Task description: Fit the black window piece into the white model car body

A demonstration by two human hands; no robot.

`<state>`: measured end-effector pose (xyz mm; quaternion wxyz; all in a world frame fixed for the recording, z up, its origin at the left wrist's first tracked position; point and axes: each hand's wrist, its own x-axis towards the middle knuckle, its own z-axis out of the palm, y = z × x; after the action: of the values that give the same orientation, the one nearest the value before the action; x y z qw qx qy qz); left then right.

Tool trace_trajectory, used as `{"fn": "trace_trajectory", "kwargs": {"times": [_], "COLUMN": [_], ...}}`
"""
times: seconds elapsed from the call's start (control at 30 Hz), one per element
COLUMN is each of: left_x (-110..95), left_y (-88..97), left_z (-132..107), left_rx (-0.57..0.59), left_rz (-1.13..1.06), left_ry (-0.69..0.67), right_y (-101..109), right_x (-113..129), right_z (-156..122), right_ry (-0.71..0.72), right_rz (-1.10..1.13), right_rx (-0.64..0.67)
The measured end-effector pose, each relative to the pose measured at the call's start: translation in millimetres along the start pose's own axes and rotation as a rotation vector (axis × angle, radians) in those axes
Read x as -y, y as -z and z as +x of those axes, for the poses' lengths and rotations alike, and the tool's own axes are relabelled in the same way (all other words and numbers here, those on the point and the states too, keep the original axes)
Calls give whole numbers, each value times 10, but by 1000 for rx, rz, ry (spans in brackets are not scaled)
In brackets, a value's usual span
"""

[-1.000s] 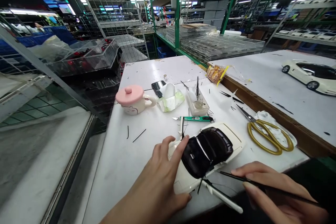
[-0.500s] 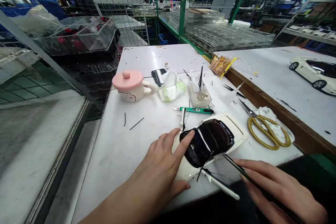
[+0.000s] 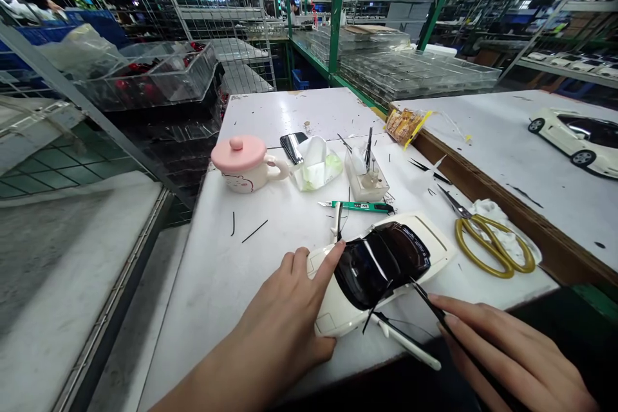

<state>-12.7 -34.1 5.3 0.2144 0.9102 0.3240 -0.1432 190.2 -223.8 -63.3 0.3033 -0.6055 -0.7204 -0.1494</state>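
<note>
A white model car (image 3: 328, 299) with a black roof and windows sits at the table's near edge, its doors swung out. My left hand (image 3: 290, 299) grips its front end, thumb on the near side and index finger by the windscreen. In my right hand (image 3: 512, 341) is a pair of black tweezers (image 3: 429, 302), tips touching the car's near side by the door opening. The open near door (image 3: 408, 342) sticks out towards me. A thin black strip (image 3: 369, 318) hangs near its hinge. The far door (image 3: 337, 222) stands out on the other side.
Behind the car lie a green craft knife (image 3: 362, 206), a small tool holder (image 3: 369, 183), a tissue pack (image 3: 316, 170) and a phone (image 3: 291, 145). A lidded pink mug (image 3: 244, 174) stands left. Yellow-handled scissors (image 3: 502, 257) lie right; another white model car (image 3: 579, 141) is beyond the wooden ledge.
My left hand has slid a little left along the car's front, its index finger drawing back from the windscreen. The tweezers' tips have shifted slightly right along the car's near side.
</note>
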Motion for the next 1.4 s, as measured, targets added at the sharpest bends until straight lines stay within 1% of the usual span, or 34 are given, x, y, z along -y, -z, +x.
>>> {"fn": "trace_trajectory", "kwargs": {"times": [0.2,0.33,0.43,0.6,0.67,0.73,0.87,0.97,1.03,1.13,1.2,1.3,1.4], "left_x": [16,30,59,103,94,71,28,19,17,7,-3,-12,-3], "left_y": [15,68,69,20,13,19,33,25,14,0,-5,-10,-17], "left_z": [-5,-45,-87,-130,-134,-129,-103,-96,-98,-89,-73,-63,-76], "left_rx": [-37,-112,-229,-514,-592,-638,-697,-725,-735,-735,-744,-771,-767], "left_rz": [-30,-78,-95,-29,0,22,36,31,21,-5,-18,-28,-27], "left_ry": [3,-41,-100,-236,-260,-275,-289,-316,-335,-335,-344,-376,-379], "right_y": [-24,-38,-34,11,42,80,149,178,187,182,163,129,119], "right_x": [-17,-50,-75,-95,-84,-65,-40,-44,-54,-75,-87,-88,-60], "right_z": [2,-1,-14,31,100,186,334,389,399,354,281,153,82], "right_ry": [43,80,93,50,33,15,-15,-38,-56,-90,-169,-290,-345], "right_rz": [-72,-92,-124,-157,-167,-177,-158,-143,-151,-102,-5,136,206], "right_rx": [-23,-35,-65,-89,-111,-133,-160,-178,-166,-110,-109,-159,-221]}}
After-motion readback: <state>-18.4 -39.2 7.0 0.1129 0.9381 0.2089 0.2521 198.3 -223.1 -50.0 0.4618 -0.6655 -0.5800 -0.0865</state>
